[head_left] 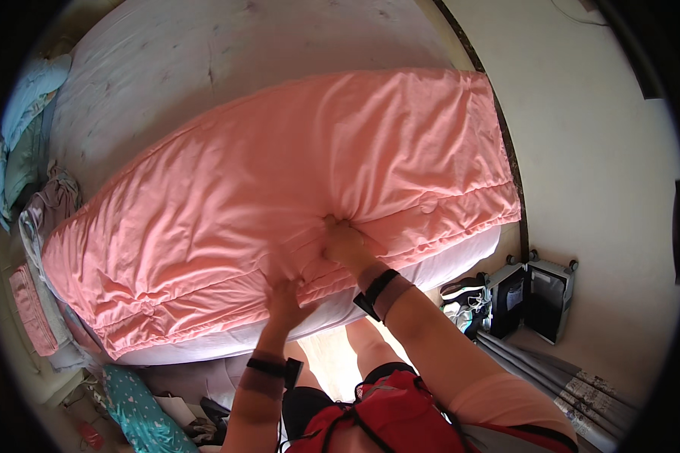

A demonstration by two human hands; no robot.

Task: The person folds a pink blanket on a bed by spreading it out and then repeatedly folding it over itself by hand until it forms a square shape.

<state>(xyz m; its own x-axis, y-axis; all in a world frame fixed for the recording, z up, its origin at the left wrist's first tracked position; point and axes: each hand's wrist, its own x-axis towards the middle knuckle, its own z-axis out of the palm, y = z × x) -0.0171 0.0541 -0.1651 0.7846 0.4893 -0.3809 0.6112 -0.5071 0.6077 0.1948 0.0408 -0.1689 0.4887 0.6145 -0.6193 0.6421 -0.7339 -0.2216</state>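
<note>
Around the pink quilt (234, 174): open suitcase (548, 298) and shoes (462, 288) lower right, teal patterned cloth (140, 408) lower left. Left hand (282, 300) open on it; right hand (344, 241) gripping it.

A salmon-pink quilt (227, 181), plain in colour and with a soft sheen, lies spread lengthwise over the near part of the bed (279, 45). It is rumpled rather than flat: many shallow wrinkles run across it, and deeper creases fan out from a gathered spot near the middle of its near side. A stitched seam runs along the near border, which is puckered and uneven. The far edge bows in a long curve, leaving the mattress beyond uncovered. The right end is fairly straight; the left narrows to a crumpled corner.
</note>
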